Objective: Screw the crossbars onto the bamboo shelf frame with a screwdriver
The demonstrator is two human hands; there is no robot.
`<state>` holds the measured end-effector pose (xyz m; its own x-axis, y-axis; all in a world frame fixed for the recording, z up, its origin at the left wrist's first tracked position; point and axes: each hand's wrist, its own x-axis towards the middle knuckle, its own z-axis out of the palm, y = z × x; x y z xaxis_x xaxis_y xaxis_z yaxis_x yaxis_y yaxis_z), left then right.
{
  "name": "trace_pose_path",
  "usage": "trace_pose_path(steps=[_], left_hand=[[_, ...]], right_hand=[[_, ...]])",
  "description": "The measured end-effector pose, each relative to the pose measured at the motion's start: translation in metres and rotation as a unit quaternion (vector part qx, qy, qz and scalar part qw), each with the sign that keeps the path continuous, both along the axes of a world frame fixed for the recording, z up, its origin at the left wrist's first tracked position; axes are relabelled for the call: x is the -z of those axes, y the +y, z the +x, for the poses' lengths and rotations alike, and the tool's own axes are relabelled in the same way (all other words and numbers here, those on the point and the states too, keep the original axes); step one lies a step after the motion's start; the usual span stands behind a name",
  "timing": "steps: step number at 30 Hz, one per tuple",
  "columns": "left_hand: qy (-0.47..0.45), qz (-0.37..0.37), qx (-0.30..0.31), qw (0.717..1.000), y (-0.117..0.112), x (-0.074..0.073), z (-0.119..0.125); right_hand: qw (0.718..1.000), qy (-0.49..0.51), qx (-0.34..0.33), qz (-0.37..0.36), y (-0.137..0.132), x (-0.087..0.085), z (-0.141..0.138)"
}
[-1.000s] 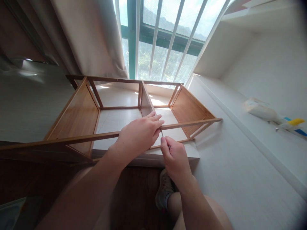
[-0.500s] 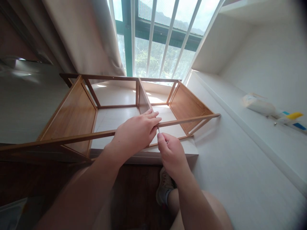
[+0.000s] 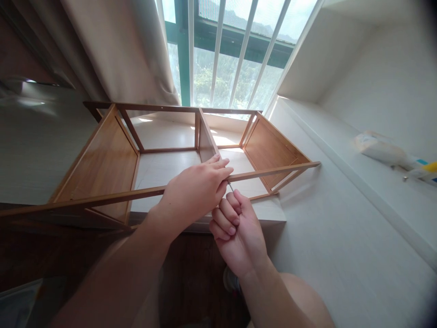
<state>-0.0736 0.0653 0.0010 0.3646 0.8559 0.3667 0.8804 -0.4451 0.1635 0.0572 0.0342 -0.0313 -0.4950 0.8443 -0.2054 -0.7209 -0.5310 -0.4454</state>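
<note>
Brown wooden rectangular frame [image 3: 205,141] stands on the white ledge [image 3: 268,210]. Left hand [image 3: 196,186] lies across its front rail [image 3: 273,172], fingers extended; whether it grips cannot be told. Right hand [image 3: 239,232], fingers curled closed, holds a thin metal rod [image 3: 231,186] angled up toward that rail.

a right hand [image 3: 241,228] conceals the near end of a slim metal tool [image 3: 231,186], while a wooden rail [image 3: 102,199] is cut off near nine o'clock.

Daylight is admitted through the window [image 3: 228,73] – its sky bleached pale – while the floor [image 3: 187,273] is sunk in shadow and the right-hand edge is blurred, stretched and darkened at the corners.
</note>
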Motion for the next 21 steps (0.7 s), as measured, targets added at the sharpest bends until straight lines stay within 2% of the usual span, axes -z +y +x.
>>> trace_pose_path(steps=[3,7,11,14,16,17,21], left_hand=[[0.001,-0.004,0.001,1.000,0.000,0.001,0.000],[-0.002,-0.008,0.001,1.000,0.000,0.001,-0.001],[-0.003,-0.008,0.003,1.000,-0.001,0.001,-0.001],[-0.008,-0.009,-0.005,1.000,-0.001,0.000,-0.001],[-0.010,-0.011,-0.011,1.000,-0.001,0.000,-0.001],[-0.009,-0.014,-0.013,1.000,-0.001,-0.001,-0.001],[-0.007,-0.026,-0.020,0.999,-0.001,-0.001,0.000]], right_hand=[[1.000,0.010,0.017,-0.007,-0.003,0.000,0.000],[0.998,-0.025,0.045,0.021,-0.004,0.002,-0.004],[0.986,-0.130,0.066,0.084,0.004,0.007,-0.004],[0.953,-0.247,0.057,0.165,0.014,0.012,0.006],[0.903,-0.351,0.052,0.242,0.022,0.014,0.017],[0.864,-0.411,0.050,0.285,0.025,0.014,0.022],[0.677,-0.602,0.051,0.420,0.031,0.009,0.038]])
